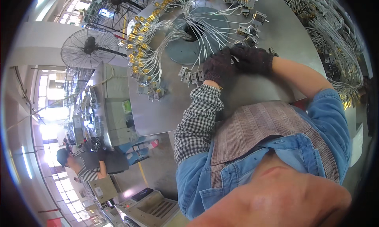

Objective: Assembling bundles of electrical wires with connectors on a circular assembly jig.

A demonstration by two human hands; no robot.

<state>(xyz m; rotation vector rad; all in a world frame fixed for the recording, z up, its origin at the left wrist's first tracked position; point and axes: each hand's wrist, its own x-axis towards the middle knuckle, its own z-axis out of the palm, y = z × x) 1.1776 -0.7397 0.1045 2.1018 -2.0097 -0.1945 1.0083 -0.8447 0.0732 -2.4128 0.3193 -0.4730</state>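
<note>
Both gloved hands, the left hand (218, 67) and the right hand (252, 59), are curled shut around one small metal part (235, 58) over the grey table (252, 88), so hold it still and keep its white wires (205, 33) from tangling.

Bare table (260, 88) near hands (237, 63); wired parts (146, 49) crowd beyond.

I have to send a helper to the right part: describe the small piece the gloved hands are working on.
Start at the grey metal table with the round hole ringed by white-wired parts. Near its front edge, two dark gloves meet: left hand, right hand. The small metal piece is pinched between them, the only one lifted off the row of parts lying beside the left hand.
</note>
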